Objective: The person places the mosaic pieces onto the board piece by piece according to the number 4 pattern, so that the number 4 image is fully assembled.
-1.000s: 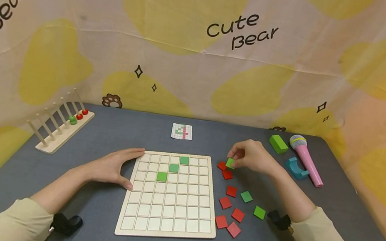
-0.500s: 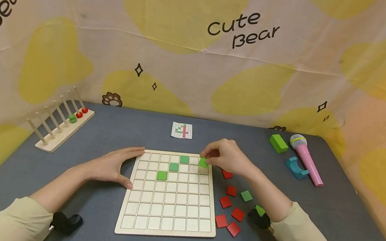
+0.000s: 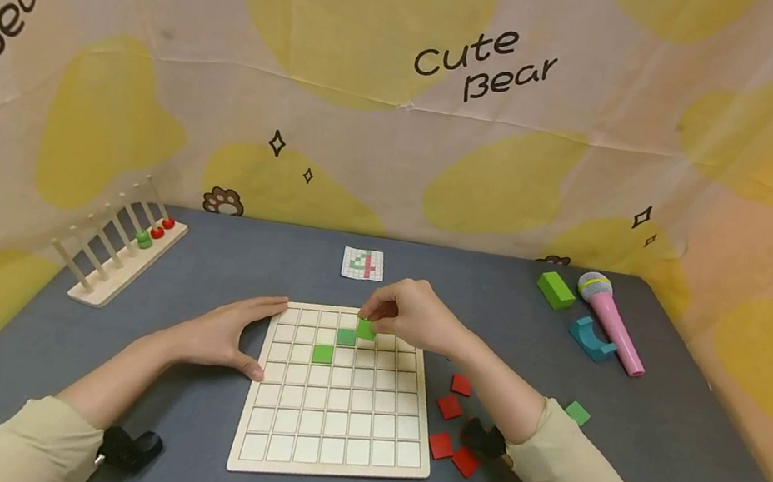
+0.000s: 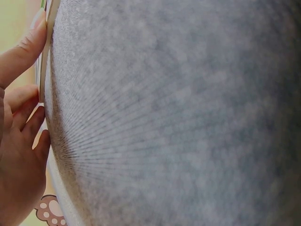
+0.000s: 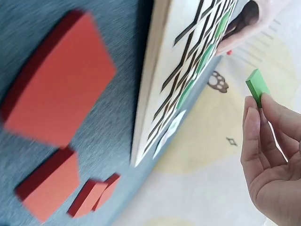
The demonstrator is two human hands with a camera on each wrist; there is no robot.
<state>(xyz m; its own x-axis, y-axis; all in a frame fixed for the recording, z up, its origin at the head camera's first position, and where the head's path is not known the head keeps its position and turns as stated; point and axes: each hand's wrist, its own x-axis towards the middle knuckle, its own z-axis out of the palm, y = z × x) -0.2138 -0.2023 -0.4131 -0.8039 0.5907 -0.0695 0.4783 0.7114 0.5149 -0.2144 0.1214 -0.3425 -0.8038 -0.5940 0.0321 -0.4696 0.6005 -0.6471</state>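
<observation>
A wooden grid board (image 3: 331, 445) lies on the table between both hands. My left hand (image 3: 214, 336) rests along its left side, with thumb and fingertips touching the edge, as the left wrist view also shows. My right hand (image 3: 414, 315) pinches a light green square tile (image 5: 257, 86) between thumb and fingers, above the board's far rows. A darker green tile (image 3: 346, 337) and a light green tile (image 3: 322, 354) sit in cells on a diagonal. The third green tile (image 5: 186, 95) shows in the right wrist view; in the head view the right hand and held tile cover it.
Several red tiles (image 3: 449, 407) lie right of the board, partly under the right forearm. A green tile (image 3: 578, 413) lies beyond the forearm. Behind stands a small pattern card (image 3: 362, 264). A peg rack (image 3: 129, 259), green block (image 3: 556, 291), blue arch (image 3: 592, 339) and pink microphone (image 3: 615, 328) flank the board.
My right hand has carried the light green tile left, from the loose tiles across the board's right edge to above its far rows. The left hand stays in place.
</observation>
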